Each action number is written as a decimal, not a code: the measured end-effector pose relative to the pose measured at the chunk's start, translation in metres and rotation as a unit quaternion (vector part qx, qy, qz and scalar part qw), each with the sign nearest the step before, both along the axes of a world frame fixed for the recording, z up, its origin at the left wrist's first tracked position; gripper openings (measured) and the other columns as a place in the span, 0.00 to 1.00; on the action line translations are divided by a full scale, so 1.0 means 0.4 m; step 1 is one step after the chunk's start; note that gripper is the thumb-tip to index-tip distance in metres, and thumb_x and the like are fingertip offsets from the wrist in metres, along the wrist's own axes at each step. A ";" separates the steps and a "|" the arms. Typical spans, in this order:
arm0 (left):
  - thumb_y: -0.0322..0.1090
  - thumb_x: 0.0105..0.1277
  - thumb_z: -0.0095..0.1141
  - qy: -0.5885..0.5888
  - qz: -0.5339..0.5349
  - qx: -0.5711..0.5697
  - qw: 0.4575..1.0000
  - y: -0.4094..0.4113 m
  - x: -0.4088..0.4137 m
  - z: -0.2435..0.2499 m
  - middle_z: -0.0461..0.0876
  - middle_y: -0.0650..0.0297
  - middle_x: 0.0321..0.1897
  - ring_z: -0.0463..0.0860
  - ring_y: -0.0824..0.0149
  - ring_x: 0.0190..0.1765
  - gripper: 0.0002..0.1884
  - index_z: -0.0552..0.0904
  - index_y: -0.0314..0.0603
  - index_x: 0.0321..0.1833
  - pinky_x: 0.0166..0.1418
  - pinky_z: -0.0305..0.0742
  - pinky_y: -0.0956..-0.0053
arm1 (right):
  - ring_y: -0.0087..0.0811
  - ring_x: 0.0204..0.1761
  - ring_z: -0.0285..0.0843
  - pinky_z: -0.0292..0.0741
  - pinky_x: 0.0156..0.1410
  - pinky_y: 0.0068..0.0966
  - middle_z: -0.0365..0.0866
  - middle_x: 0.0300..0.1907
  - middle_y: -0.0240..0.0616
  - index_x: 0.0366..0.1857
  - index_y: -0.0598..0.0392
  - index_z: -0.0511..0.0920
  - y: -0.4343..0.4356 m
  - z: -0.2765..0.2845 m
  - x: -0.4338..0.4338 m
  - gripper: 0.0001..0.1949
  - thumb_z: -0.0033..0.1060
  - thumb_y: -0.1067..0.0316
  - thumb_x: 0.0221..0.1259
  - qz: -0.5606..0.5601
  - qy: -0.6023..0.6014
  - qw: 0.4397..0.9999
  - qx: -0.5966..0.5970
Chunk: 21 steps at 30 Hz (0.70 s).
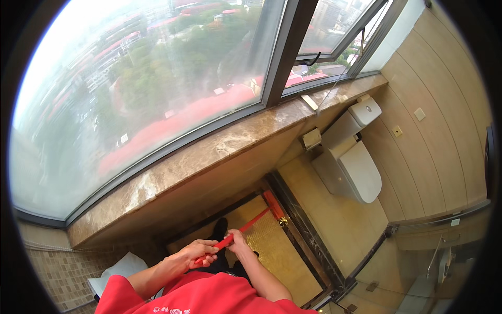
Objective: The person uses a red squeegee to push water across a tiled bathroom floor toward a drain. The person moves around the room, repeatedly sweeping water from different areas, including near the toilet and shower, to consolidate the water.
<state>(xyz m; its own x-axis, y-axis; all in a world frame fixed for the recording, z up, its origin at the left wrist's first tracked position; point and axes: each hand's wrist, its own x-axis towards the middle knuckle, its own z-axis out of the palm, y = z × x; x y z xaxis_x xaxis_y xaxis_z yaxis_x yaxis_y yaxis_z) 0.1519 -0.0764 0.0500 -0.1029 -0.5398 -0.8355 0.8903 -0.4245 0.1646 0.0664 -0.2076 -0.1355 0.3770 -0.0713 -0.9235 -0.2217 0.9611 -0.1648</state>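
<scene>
Both of my hands are on the red handle (254, 222) of a long-handled floor-cleaning tool. My left hand (200, 253) grips it near its upper end, close to my body. Farther along, my right hand (237, 241) is closed around the handle. From there the handle slants down to a flat red head (274, 204), which lies on the floor along a dark stone border. Whether the head is a mop or a squeegee I cannot tell. A shiny gold-coloured item (283, 222) sits beside the head. Below my hands is the yellowish ribbed floor (270, 243), with my dark shoe (220, 227) on it.
A raised dark marble curb (302, 219) divides this floor from a toilet (359, 168). A brown marble sill (219, 145) runs under large windows, one tilted open (333, 31). Glass panels (415, 263) stand at lower right. A whitish object (123, 267) is at my left.
</scene>
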 end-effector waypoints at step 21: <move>0.22 0.62 0.51 -0.005 -0.059 0.003 0.998 -0.041 -0.178 -0.039 0.70 0.64 0.21 0.68 0.78 0.16 0.20 0.67 0.35 0.58 0.14 0.63 0.85 | 0.31 0.23 0.66 0.70 0.32 0.26 0.67 0.19 0.34 0.23 0.55 0.68 -0.014 0.027 -0.218 0.03 0.49 0.73 0.51 -0.129 0.049 0.990 -0.016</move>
<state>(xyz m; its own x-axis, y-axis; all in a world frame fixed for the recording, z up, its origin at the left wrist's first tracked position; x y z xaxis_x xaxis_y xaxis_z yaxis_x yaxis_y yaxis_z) 0.0808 -0.0929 0.0344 -0.1577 -0.5185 -0.8404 0.8320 -0.5281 0.1697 -0.0208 -0.2134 -0.1246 0.2515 -0.1839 -0.9502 0.0147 0.9824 -0.1863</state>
